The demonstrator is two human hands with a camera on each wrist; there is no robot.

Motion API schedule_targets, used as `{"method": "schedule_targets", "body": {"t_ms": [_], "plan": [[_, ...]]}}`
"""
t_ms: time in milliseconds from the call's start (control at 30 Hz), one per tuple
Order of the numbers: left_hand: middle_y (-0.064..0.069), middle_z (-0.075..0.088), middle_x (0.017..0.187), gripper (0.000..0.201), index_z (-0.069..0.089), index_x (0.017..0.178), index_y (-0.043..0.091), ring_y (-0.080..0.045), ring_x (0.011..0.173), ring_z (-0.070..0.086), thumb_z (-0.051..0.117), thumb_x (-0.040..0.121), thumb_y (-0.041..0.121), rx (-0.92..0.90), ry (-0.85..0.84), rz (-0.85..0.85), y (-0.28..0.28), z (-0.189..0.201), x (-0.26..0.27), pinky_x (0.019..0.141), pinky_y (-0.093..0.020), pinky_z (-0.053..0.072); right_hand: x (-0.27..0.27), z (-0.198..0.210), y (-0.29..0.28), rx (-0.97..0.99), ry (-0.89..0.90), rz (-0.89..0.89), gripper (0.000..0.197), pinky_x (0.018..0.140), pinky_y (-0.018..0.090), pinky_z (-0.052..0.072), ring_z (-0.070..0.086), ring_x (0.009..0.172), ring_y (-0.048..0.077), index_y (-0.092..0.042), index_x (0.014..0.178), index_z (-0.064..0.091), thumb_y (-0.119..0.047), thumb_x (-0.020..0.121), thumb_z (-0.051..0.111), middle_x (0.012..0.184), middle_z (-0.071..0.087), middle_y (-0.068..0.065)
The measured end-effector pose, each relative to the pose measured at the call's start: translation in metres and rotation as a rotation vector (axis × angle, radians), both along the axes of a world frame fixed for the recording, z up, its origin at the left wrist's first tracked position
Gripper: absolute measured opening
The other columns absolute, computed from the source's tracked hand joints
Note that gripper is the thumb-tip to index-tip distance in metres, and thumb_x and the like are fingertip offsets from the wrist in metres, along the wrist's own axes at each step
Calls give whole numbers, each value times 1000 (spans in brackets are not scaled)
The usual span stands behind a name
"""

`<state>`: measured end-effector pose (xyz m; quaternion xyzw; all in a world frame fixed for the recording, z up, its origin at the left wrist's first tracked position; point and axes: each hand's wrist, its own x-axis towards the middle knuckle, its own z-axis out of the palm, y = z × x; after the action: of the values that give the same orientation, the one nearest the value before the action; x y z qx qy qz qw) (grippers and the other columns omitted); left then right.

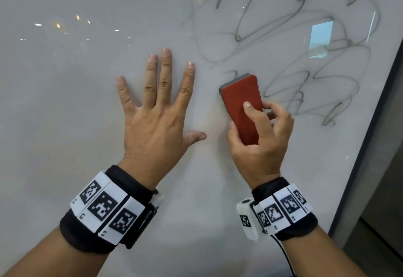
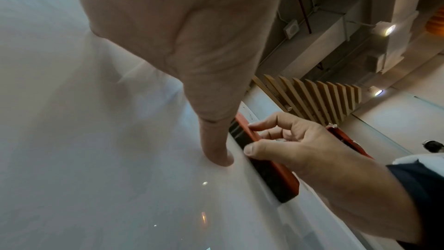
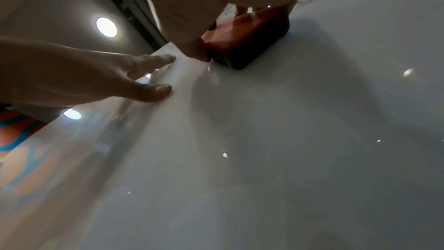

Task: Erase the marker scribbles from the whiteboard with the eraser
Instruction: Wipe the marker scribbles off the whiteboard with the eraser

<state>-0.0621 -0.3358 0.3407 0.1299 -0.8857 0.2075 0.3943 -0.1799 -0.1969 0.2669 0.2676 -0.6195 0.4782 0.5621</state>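
**Red eraser pressed to the board beside grey scribbles**

Red on its back and dark grey on its felt face, the eraser (image 1: 241, 106) lies flat against the whiteboard (image 1: 76, 102), its long axis running up the board and leaning slightly left. The right hand (image 1: 261, 137) clamps it: the thumb sits on the left edge, the index finger lies across the red back, and the other fingers curl round the right side. In the left wrist view the felt side (image 2: 266, 176) meets the glossy surface.

Grey scribbles (image 1: 294, 43) fill the upper right of the board in loose loops. The eraser's top end touches their lower left fringe; most of the loops lie above and to the right of it.

Just left of the eraser, the left hand (image 1: 157, 122) rests flat on the board with its fingers straight and spread, holding nothing. The right wrist view shows its thumb (image 3: 153, 92) lying against the surface.

Both wrists wear black bands (image 1: 104, 209) carrying white tags with black square codes. A dark frame (image 1: 370, 124) borders the board's right edge.
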Motion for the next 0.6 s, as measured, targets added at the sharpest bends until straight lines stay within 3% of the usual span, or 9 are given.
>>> {"method": "schedule_targets", "body": {"t_ms": [100, 233, 333, 433, 600], "plan": [[-20, -8, 164, 122, -3, 159, 20, -36, 152, -7, 53, 71, 83, -13, 3, -7, -1, -2, -3, 111, -75, 3, 11, -4, -15, -32, -35, 52, 34, 78, 44, 51, 54, 94, 35, -11, 109, 72, -21, 78, 81, 112, 55, 19], [-21, -9, 164, 122, -6, 159, 19, -38, 151, -8, 49, 73, 85, -10, 3, -24, 1, -3, -6, 110, -77, 1, 9, -8, -6, 97, 39, 66, 33, 73, 44, 51, 54, 91, 33, -16, 111, 68, -24, 81, 77, 115, 53, 14], [-21, -10, 164, 120, -6, 159, 18, -39, 151, -8, 47, 74, 85, -8, -5, -34, -1, -4, -7, 109, -78, 0, -6, -3, 5, -10, -12, -4, 32, 78, 43, 51, 53, 92, 34, -10, 108, 72, -20, 79, 78, 111, 57, 22], [-21, -10, 163, 119, -7, 159, 18, -39, 151, -8, 45, 76, 85, -20, -5, -42, -2, -5, -8, 108, -77, -1, 3, -5, -7, -111, -94, 36, 34, 81, 37, 50, 53, 96, 35, -7, 108, 72, -18, 77, 79, 111, 54, 23], [-21, -11, 163, 116, -8, 158, 18, -41, 151, -9, 39, 78, 86, -18, -3, -72, -3, -6, -9, 107, -77, -3, 12, -18, -5, 93, -2, 72, 33, 75, 47, 51, 52, 94, 32, -17, 113, 66, -24, 83, 76, 116, 50, 14]]}}
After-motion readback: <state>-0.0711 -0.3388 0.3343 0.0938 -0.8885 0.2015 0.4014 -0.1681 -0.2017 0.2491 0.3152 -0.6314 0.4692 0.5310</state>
